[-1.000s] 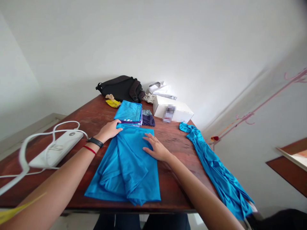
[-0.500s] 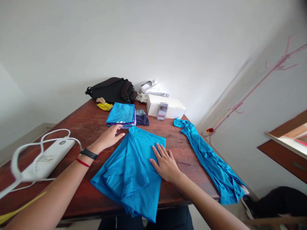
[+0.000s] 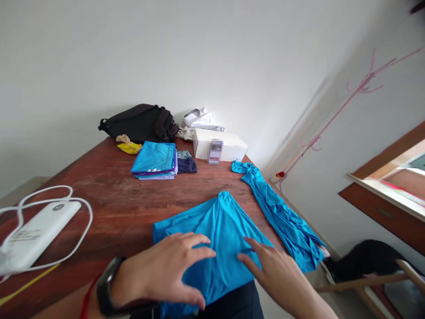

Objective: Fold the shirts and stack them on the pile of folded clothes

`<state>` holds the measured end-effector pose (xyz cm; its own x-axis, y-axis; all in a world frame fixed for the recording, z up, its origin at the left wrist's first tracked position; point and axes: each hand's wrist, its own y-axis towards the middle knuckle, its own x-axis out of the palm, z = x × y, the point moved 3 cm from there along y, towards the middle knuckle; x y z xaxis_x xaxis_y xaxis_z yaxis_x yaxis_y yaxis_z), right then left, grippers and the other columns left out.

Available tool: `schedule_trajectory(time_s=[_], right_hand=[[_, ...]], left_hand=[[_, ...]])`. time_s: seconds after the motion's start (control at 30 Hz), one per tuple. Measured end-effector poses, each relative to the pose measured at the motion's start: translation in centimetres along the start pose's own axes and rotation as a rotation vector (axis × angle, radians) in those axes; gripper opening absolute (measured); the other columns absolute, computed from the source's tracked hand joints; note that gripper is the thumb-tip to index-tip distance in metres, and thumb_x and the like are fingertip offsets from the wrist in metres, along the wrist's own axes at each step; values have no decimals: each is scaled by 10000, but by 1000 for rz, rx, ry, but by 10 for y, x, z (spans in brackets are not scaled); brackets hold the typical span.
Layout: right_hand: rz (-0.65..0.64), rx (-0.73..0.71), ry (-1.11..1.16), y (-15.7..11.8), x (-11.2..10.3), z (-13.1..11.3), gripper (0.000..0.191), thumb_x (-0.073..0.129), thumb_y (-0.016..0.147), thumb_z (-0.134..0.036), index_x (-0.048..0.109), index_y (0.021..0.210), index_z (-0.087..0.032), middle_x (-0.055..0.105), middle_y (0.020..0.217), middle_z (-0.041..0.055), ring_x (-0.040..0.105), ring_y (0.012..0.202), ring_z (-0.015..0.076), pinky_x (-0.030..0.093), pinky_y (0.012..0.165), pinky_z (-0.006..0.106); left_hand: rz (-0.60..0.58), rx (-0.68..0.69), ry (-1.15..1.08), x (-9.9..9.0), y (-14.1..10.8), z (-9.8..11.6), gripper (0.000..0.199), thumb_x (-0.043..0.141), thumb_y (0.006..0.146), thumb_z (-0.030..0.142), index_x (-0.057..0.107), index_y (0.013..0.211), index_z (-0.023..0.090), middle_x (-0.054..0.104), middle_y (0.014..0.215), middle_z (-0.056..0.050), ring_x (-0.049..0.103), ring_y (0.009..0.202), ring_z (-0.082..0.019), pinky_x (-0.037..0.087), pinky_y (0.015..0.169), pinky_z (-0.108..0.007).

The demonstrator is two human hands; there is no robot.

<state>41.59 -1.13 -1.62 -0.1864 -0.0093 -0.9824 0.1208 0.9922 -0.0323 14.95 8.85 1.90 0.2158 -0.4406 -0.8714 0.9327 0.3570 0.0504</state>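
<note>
A blue garment [image 3: 229,221] of thin, smooth cloth lies at the front of the wooden table [image 3: 109,208], its near part hanging over the edge by my legs. Above its left part is my left hand [image 3: 166,266], fingers spread and nothing between them; whether it touches the cloth I cannot tell. My right hand [image 3: 275,270] is over the right part of the garment with thumb and fingers apart, the other fingertips partly hidden. Behind, a stack of folded clothes [image 3: 155,158] has a blue piece on top. Along the right edge stretches another, crumpled blue garment [image 3: 279,212].
A white power strip [image 3: 43,230] with looped cable lies at the left. At the back are a black bag [image 3: 133,124], a yellow item [image 3: 129,147], dark folded cloth [image 3: 186,164] and a white box [image 3: 229,146]. A pink coat rack [image 3: 332,124] stands at the right.
The blue garment has been turned and shifted nearer and to the right. My left hand has come back from beside the folded stack to the cloth, and my right hand has moved nearer.
</note>
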Motion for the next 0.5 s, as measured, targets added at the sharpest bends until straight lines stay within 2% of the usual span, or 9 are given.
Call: schedule_trajectory(time_s=[0.07,0.13,0.23,0.33,0.4,0.5], right_hand=[[56,-32,73,30,-16,9,456,486,996,-557,717,1236,-245,793,1021,103,758,924,298,551,766,358],[126,-60,100,67,-23,18,373,535,986,-475,715,1192,-221,784,1030,98,742,946,280,523,784,333],[137,-135,193,120,-15,29,325,595,952,-403,709,1155,-177,767,1033,104,721,946,264,514,810,332],[161,-182,327,164,-1,33,332,637,911,-327,693,1188,-151,754,1047,109,710,916,244,525,811,330],[161,-175,380,186,7,33,354,665,876,-276,695,1205,-148,750,1062,112,706,893,235,532,802,328],[125,-143,409,209,16,34,392,717,831,-260,712,1206,-147,752,1051,112,701,866,235,530,774,320]], left_hand=[[-33,-65,129,20,-6,12,767,868,736,462,571,1435,352,476,1576,-114,512,1373,-427,460,1094,-589],[-12,-107,220,36,-13,14,731,865,756,351,573,1426,375,436,1606,-101,485,1398,-429,476,1080,-602],[84,-81,291,49,-24,9,647,765,838,219,562,1426,397,486,1577,-41,512,1394,-352,514,1081,-508],[163,-55,345,55,-31,4,641,645,846,83,568,1423,354,616,1453,-19,608,1292,-283,556,1043,-412],[218,-60,375,59,-34,-1,677,572,814,11,573,1417,319,683,1351,-14,659,1206,-255,582,1003,-374],[319,-66,387,63,-41,-11,666,511,826,-6,569,1416,295,729,1250,-9,698,1121,-214,592,980,-316]])
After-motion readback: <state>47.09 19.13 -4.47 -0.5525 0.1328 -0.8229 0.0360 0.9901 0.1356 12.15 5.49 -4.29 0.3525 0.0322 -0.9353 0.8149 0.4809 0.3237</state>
